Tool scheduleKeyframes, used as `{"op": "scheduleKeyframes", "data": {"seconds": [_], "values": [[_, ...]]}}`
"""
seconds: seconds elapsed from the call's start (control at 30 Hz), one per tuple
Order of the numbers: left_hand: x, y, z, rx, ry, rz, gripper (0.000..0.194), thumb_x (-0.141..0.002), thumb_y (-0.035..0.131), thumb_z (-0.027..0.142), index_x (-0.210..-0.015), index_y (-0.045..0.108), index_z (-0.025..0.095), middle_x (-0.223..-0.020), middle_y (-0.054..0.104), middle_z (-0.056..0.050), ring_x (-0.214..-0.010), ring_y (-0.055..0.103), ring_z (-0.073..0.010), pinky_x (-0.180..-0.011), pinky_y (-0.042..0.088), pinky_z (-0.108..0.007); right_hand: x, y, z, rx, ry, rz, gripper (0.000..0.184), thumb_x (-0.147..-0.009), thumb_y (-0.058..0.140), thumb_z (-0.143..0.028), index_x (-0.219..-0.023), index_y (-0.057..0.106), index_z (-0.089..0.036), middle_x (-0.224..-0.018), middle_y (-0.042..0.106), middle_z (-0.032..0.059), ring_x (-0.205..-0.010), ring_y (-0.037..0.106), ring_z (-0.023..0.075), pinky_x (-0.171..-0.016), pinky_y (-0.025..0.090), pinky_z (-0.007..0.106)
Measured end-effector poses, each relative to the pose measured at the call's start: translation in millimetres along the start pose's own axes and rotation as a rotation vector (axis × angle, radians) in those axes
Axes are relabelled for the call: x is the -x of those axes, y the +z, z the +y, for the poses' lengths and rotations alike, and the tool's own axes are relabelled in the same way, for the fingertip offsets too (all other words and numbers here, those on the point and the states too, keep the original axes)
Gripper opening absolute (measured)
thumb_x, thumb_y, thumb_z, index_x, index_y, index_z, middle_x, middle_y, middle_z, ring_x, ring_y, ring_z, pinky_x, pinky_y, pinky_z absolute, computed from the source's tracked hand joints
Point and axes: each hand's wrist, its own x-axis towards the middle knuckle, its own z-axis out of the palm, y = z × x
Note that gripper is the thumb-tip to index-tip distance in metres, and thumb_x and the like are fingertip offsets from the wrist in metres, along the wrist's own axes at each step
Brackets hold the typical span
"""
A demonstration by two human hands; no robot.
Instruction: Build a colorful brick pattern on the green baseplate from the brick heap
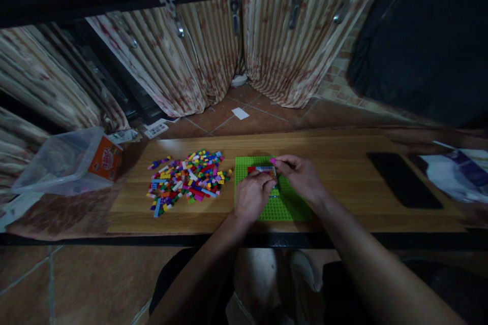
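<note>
A green baseplate (284,208) lies on the wooden board in front of me. A small build of red, grey and other coloured bricks (263,169) stands on its far part. My left hand (253,197) rests on the plate with fingers curled against the near side of that build. My right hand (301,175) is over the plate's right part, pinching a small pink brick (273,161) at the build's far edge. A pile of loose coloured bricks (188,179) lies to the left of the plate.
The wooden board (343,152) rests on a dark frame above a tiled floor. A black phone (403,179) lies at the right. A clear plastic tub (61,160) with an orange label lies on its side at the left. Curtains hang behind.
</note>
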Motion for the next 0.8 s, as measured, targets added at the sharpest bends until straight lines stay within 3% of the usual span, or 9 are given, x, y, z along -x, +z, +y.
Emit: {"op": "scheduleKeyframes", "data": {"seconds": [0.5, 0.67, 0.73, 0.8], "values": [[-1, 1.0, 6, -0.088, -0.090, 0.030, 0.020, -0.093, 0.048, 0.027, -0.089, 0.066, 0.021, -0.092, 0.064, -0.005, -0.084, 0.061, -0.0170, -0.076, 0.046, -0.028, 1, 4, -6, 0.014, -0.041, -0.045, 0.028, -0.082, 0.058, -0.044, -0.088, 0.074, -0.021, -0.080, 0.073, 0.0033, -0.073, 0.064, 0.0183, -0.069, 0.048, 0.031], [-1, -3.3, 4, 0.070, -0.080, 0.069, 0.018, -0.092, 0.047, 0.024, -0.094, 0.064, 0.020, -0.095, 0.067, -0.005, -0.088, 0.062, -0.0169, -0.081, 0.047, -0.029, 1, 1, -5, 0.025, -0.030, -0.035, 0.027, -0.082, 0.060, -0.043, -0.088, 0.074, -0.021, -0.082, 0.074, 0.0034, -0.076, 0.065, 0.0192, -0.072, 0.048, 0.032], [2, -7.5, 2, 0.139, -0.094, 0.051, 0.015, -0.088, 0.053, 0.023, -0.099, 0.063, 0.021, -0.094, 0.067, -0.003, -0.085, 0.063, -0.0157, -0.080, 0.048, -0.027, 1, -1, -4, 0.025, -0.034, -0.029, 0.027, -0.082, 0.059, -0.043, -0.087, 0.073, -0.021, -0.083, 0.074, 0.0035, -0.076, 0.065, 0.0191, -0.072, 0.048, 0.032], [4, -9.9, 1, 0.152, -0.124, 0.015, 0.025, -0.080, 0.061, 0.020, -0.105, 0.060, 0.021, -0.093, 0.066, -0.002, -0.081, 0.062, -0.0150, -0.076, 0.049, -0.027, 1, -4, -3, 0.031, -0.034, -0.033, 0.027, -0.083, 0.058, -0.043, -0.087, 0.073, -0.021, -0.083, 0.074, 0.0034, -0.076, 0.064, 0.0188, -0.071, 0.047, 0.031]]}}
